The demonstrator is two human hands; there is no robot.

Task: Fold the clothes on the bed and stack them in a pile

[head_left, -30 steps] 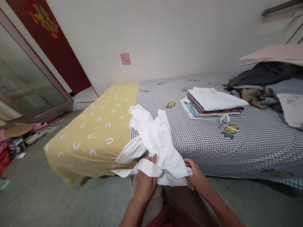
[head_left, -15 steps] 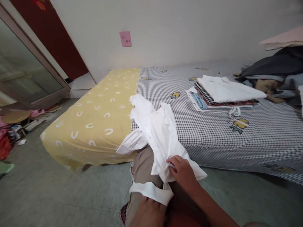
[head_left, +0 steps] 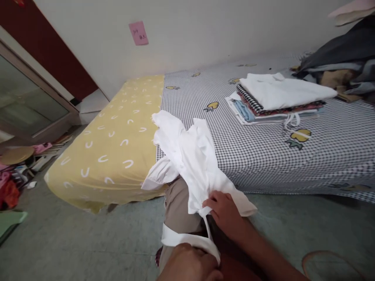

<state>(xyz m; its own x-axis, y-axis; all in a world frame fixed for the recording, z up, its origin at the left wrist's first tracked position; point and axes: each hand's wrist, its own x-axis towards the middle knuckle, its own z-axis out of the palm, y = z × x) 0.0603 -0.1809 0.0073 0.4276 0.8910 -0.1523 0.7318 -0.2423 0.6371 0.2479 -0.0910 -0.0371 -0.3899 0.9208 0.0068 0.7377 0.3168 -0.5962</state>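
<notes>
Garment [head_left: 191, 150], white and crumpled, lies with its far end on the edge of the bed [head_left: 243, 160] and its near end over the person's knees, in trousers [head_left: 177, 201]. From where I stand, the mattress and legs seem to serve together as a bench, taking the weight so that both hands can deal with the near end.

The right hand [head_left: 224, 210] has thumb and fingers pinched on the cloth where it bunches to a narrow gather, probably to keep that end from sliding. The left hand [head_left: 190, 263] is lower, knuckles bent, against a white strip [head_left: 187, 239] that curves across the lap. Its fingertips are hidden, so I can't tell whether it grips the strip or only presses on it. A thin tail runs from near the right hand down to the strip, which suggests the two are one piece.

The cloth looks soft and thin, full of loose creases, with two blunt ends pointing away from the person. One flap spills left onto the yellow cover [head_left: 117, 132]; a pointed corner sticks out beyond the right hand.

Well apart, farther right, sits a folded stack [head_left: 287, 91], white on top, perhaps put there to stay out of the way. Behind it is a looser, dark heap [head_left: 341, 50].
</notes>
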